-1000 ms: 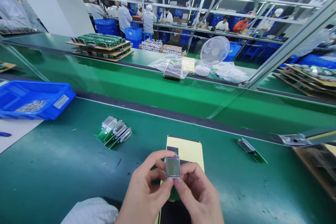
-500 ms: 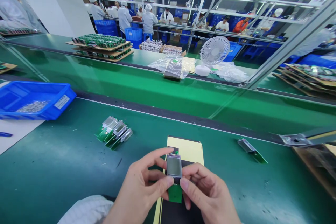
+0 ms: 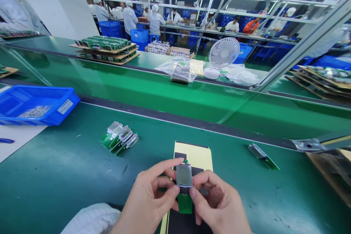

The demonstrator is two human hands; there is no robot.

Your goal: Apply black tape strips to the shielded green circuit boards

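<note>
My left hand (image 3: 149, 199) and my right hand (image 3: 218, 204) together pinch a small grey display module (image 3: 184, 175) mounted on a green circuit board (image 3: 184, 202), held upright at the bottom centre. Thumbs and forefingers of both hands grip its edges. Behind it a yellow sheet with black patches (image 3: 196, 155) lies flat on the green table. A fanned stack of several similar display boards (image 3: 119, 138) lies to the left. One single display board (image 3: 261, 156) lies to the right.
A blue bin (image 3: 35, 104) with small metal parts sits at the left. A green conveyor belt (image 3: 175, 95) runs across beyond the table. Past it are trays of boards (image 3: 105, 47), plastic bags (image 3: 181, 68), a white fan (image 3: 223, 54) and several workers. Wooden trays (image 3: 333, 175) stand at the right.
The display module has been raised and tilted, so its green board shows below my fingers. My right hand has shifted slightly right and lower.
</note>
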